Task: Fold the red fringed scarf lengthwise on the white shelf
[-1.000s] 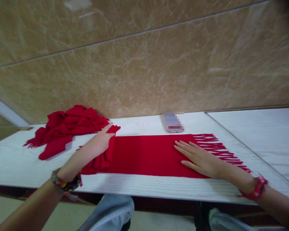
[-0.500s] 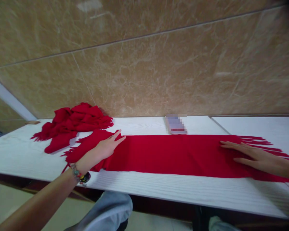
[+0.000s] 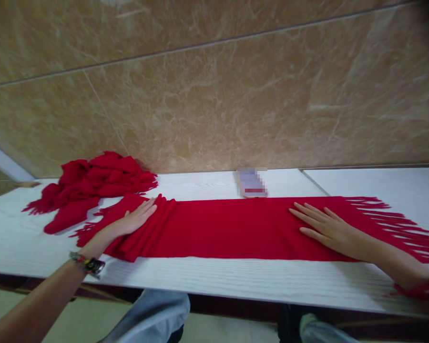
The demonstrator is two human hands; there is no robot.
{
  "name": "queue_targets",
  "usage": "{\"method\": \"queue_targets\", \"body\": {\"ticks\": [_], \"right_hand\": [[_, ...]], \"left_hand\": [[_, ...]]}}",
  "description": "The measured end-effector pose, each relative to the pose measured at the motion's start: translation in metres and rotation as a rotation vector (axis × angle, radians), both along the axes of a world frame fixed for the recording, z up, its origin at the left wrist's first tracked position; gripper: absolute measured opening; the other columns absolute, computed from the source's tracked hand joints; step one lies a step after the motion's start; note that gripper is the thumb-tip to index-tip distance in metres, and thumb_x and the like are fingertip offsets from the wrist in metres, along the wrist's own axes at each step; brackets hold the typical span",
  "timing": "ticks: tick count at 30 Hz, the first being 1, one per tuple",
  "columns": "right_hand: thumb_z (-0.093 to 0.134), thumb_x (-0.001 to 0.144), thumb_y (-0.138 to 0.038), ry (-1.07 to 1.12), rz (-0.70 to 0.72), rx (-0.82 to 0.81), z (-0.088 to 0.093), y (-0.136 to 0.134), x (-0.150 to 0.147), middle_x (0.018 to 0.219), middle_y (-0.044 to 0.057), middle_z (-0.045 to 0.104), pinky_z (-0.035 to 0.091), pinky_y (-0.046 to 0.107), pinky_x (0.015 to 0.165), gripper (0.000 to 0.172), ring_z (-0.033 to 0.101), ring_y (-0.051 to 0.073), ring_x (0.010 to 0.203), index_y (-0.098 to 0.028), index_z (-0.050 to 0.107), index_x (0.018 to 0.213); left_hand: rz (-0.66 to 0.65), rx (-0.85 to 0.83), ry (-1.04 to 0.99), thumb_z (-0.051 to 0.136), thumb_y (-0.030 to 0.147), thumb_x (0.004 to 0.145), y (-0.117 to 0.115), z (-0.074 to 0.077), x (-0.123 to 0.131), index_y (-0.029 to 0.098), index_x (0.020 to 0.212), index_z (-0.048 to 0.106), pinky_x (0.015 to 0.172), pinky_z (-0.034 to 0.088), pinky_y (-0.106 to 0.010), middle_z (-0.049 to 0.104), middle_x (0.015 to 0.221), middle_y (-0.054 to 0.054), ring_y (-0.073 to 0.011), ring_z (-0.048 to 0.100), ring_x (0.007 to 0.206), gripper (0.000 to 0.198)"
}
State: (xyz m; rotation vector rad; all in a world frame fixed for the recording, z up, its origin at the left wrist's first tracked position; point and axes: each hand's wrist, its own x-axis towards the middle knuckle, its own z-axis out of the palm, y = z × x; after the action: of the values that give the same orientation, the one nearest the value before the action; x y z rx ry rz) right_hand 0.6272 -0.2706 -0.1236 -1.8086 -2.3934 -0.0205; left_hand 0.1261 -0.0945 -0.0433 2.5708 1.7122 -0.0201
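Note:
A long red fringed scarf [image 3: 229, 228] lies stretched from left to right along the white table. My left hand [image 3: 138, 220] rests flat on its left part, where the cloth is rumpled into folds beside the fingers. Farther right, my right hand [image 3: 327, 231] is spread palm-down on the smooth cloth, just inside the right-hand fringe [image 3: 396, 221]. Neither hand grasps anything. Behind my left hand sits a crumpled heap of red fringed cloth [image 3: 100, 176].
A flat, phone-like object [image 3: 249, 183], partly pixelated, lies behind the scarf near the wall. The white tabletop [image 3: 236, 281] meets a brown marbled tile wall [image 3: 214, 105]. My knees [image 3: 153, 314] are below its front edge.
My left hand has moved left, and folds now show in the cloth beside it. My right hand has shifted left along the scarf with its fingers spread. The camera view has shifted slightly.

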Motion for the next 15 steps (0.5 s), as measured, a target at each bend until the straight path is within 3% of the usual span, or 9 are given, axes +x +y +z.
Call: {"method": "queue_targets", "body": {"ticks": [3,6,12,15], "right_hand": [[0.024,0.087,-0.046,0.025,0.023,-0.033,-0.002,-0.007,0.026,0.139,0.005,0.031,0.025,0.058,0.097,0.048,0.02,0.028,0.128,-0.032,0.035,0.132],[0.023,0.088,-0.044,0.056,0.006,-0.101,-0.001,-0.01,0.04,0.14,0.005,0.029,0.024,0.054,0.099,0.048,0.019,0.026,0.128,-0.033,0.031,0.134],[0.023,0.088,-0.044,0.065,-0.044,-0.105,0.003,-0.009,0.034,0.141,0.004,0.028,0.024,0.052,0.1,0.05,0.018,0.025,0.129,-0.031,0.022,0.137],[0.023,0.087,-0.049,0.061,-0.073,-0.121,0.008,-0.008,0.026,0.141,0.002,0.026,0.021,0.054,0.101,0.053,0.017,0.025,0.129,-0.031,0.019,0.137]], "left_hand": [[0.117,-0.071,0.056,0.01,0.043,0.09,-0.007,-0.009,-0.003,0.018,0.139,0.014,0.097,0.015,-0.062,0.017,0.144,-0.009,-0.0259,0.012,0.132,0.055],[0.115,-0.03,0.048,0.013,0.046,0.089,-0.013,-0.012,0.0,0.021,0.139,0.015,0.095,0.014,-0.063,0.015,0.144,-0.009,-0.027,0.011,0.132,0.055],[0.046,0.056,0.078,0.031,0.052,0.084,-0.027,-0.007,0.02,0.031,0.137,0.018,0.092,0.014,-0.066,0.007,0.146,-0.006,-0.036,0.005,0.131,0.059],[0.064,0.001,0.123,0.027,0.044,0.087,-0.031,-0.01,0.027,0.037,0.134,0.025,0.091,0.017,-0.067,0.005,0.147,0.0,-0.0395,0.006,0.129,0.048]]}}
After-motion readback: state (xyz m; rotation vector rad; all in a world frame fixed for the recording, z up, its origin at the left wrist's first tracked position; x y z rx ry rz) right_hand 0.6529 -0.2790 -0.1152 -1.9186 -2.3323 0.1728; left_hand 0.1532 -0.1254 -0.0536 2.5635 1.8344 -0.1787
